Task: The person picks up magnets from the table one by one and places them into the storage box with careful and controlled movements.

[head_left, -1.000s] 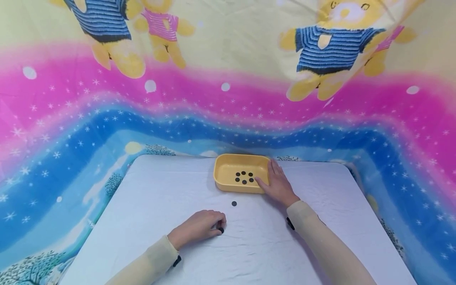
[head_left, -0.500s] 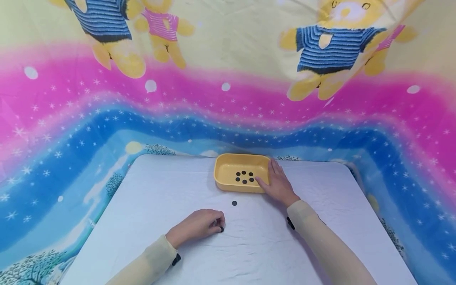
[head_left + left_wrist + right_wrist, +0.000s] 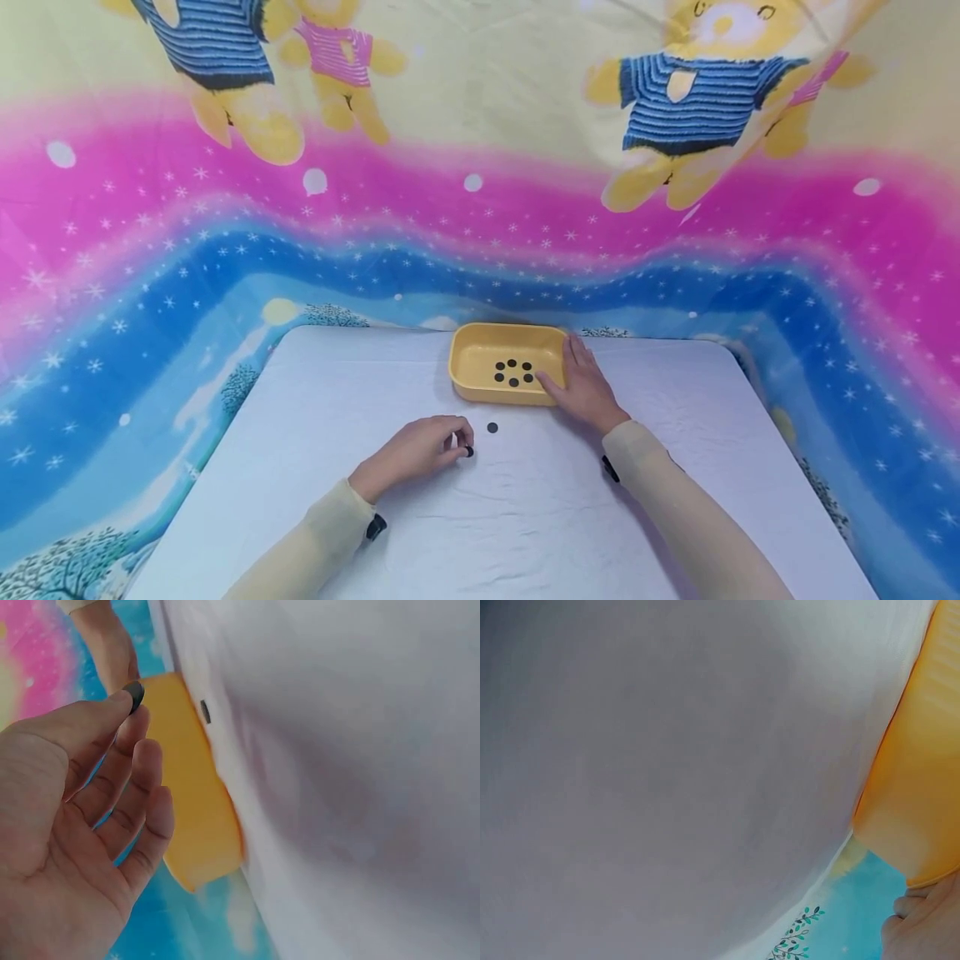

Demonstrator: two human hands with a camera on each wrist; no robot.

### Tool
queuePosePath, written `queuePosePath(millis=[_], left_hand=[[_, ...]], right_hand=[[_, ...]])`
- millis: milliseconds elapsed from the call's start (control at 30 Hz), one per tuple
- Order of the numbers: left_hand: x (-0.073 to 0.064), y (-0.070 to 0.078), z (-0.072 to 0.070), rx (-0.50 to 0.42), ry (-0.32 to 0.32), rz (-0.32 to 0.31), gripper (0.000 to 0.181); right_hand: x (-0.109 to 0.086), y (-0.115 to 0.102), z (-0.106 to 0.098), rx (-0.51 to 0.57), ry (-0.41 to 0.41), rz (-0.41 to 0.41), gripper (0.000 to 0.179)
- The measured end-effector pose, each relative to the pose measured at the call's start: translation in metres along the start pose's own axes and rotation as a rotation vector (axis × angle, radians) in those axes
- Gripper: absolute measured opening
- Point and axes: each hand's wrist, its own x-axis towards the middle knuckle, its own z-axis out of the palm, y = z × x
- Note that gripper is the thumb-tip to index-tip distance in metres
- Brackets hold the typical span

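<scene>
My left hand (image 3: 420,450) pinches a small black disc (image 3: 134,697) between thumb and fingertip. In the left wrist view the disc stands on edge and the other fingers bend loosely. Just ahead of this hand a second black disc (image 3: 492,427) lies on the white cloth, in front of a yellow plastic box (image 3: 491,393). Inside the box, several black discs (image 3: 513,382) are spread over the bottom. My right hand (image 3: 588,390) holds the box's right end, fingers along the outer wall and thumb across the front rim. The right wrist view shows only part of that hand.
White cloth (image 3: 360,375) covers the table. Behind and around it hangs a curtain (image 3: 480,242) printed with bears and snowflakes, and the box stands close to it at the table's back edge.
My left hand has lifted slightly and moved forward toward the box, carrying the pinched black disc. The right hand and the box have stayed in place.
</scene>
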Motion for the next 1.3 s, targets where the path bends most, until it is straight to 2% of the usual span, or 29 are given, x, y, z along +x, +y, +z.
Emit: queuePosePath(millis=[133, 433, 867, 1167, 1300], left_hand=[[0.006, -0.001, -0.007, -0.031, 0.027, -0.011, 0.009], [0.022, -0.003, -0.02, -0.039, 0.09, -0.017, 0.007], [0.053, -0.006, -0.03, -0.072, 0.171, -0.072, 0.009], [0.075, -0.007, -0.037, -0.085, 0.175, -0.111, 0.009], [0.082, -0.009, -0.039, -0.1, 0.181, -0.11, 0.008]], right_hand=[[0.001, 0.001, 0.001, 0.003, 0.005, 0.0, 0.105], [0.001, 0.003, 0.002, -0.002, 0.004, 0.005, 0.107], [0.001, 0.001, 0.001, -0.011, -0.01, 0.012, 0.107], [0.001, 0.001, 0.001, -0.007, -0.012, 0.014, 0.107], [0.001, 0.002, 0.001, -0.008, -0.01, 0.013, 0.106]])
